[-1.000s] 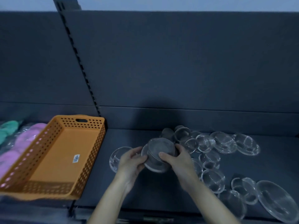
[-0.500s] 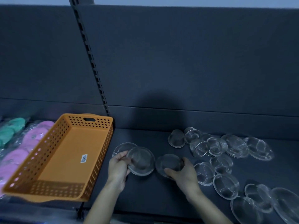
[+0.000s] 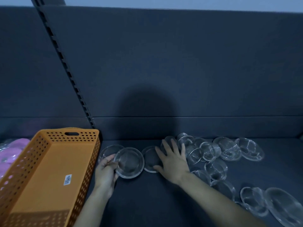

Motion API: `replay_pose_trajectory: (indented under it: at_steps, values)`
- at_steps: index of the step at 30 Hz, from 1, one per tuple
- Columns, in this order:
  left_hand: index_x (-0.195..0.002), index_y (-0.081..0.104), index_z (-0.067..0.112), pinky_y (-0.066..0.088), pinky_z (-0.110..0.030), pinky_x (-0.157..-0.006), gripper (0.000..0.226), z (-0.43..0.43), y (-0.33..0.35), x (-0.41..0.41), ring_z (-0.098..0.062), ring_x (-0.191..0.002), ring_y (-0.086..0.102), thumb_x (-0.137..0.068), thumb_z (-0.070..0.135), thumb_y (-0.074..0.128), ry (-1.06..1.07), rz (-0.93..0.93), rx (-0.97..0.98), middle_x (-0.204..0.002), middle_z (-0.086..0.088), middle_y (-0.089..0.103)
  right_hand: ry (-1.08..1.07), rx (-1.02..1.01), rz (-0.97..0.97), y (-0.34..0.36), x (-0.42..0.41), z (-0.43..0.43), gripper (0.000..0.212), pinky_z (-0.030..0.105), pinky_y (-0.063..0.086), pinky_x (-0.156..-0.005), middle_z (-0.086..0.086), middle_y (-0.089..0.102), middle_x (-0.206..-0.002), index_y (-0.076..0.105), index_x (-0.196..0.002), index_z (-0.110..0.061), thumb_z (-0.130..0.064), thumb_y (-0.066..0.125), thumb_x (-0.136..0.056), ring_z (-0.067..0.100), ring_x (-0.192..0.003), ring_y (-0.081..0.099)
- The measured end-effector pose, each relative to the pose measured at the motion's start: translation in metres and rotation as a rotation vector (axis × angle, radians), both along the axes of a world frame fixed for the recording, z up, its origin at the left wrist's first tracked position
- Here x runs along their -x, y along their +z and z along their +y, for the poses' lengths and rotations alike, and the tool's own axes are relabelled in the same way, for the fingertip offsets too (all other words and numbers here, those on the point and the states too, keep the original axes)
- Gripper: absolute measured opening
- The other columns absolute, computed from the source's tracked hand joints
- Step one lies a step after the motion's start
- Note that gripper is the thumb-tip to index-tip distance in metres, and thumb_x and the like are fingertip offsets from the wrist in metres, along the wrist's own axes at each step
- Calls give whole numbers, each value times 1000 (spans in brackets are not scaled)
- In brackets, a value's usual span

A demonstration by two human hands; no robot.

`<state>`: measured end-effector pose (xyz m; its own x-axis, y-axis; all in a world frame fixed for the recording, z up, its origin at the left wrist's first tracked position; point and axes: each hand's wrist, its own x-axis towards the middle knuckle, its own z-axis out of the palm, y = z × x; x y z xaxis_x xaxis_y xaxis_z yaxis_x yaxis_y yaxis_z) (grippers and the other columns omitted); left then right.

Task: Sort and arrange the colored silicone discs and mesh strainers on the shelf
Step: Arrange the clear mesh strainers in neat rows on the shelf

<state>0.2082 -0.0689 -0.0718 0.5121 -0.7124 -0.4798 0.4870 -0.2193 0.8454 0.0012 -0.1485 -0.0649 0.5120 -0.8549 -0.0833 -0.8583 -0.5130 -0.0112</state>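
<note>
My left hand (image 3: 105,169) grips the left rim of a round mesh strainer (image 3: 129,163) lying on the dark shelf (image 3: 147,202); it overlaps another strainer (image 3: 109,150) behind it. To its right lies a third strainer (image 3: 150,158). My right hand (image 3: 173,159) is spread flat, fingers apart, over that strainer's right edge and reaches toward a small domed strainer (image 3: 168,140). A loose heap of several mesh strainers (image 3: 213,154) spreads to the right. Pink silicone discs (image 3: 11,153) lie at the far left.
An empty orange perforated basket (image 3: 49,169) stands left of my hands, with a label inside. A slotted shelf upright (image 3: 65,71) rises behind it. Larger strainers (image 3: 282,208) lie near the front right edge. Dark back panels close the shelf behind.
My right hand let go of its strainer, left it flat on the shelf, and opened out toward the heap. My left hand still holds its strainer, now lower on the shelf.
</note>
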Motion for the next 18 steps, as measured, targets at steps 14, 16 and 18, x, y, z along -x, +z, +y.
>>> replay_pose_trajectory:
  at_steps: [14, 16, 18]
  values:
    - [-118, 57, 4, 57, -30, -73, 34, -20, 3, 22, -20, -85, 65, -90, -11, 45, 69, 53, 30, -100, -13, 67, -134, 72, 43, -7, 59, -18, 61, 56, 23, -109, 7, 54, -135, 71, -102, -21, -65, 40, -74, 44, -128, 43]
    - [-120, 55, 2, 57, -28, -72, 34, -18, 6, 23, -22, -90, 64, -91, -12, 44, 101, 93, 53, -104, -15, 66, -134, 95, 60, -10, 66, -20, 61, 57, 24, -108, 6, 55, -134, 72, -99, -20, -65, 40, -75, 43, -127, 45]
    - [-115, 56, 2, 56, -28, -73, 31, -14, 7, 22, -23, -93, 63, -91, -12, 43, 144, 141, 73, -109, -16, 64, -131, 80, 94, -10, 72, -21, 56, 61, 29, -105, 7, 53, -136, 71, -102, -19, -63, 52, -73, 44, -128, 43]
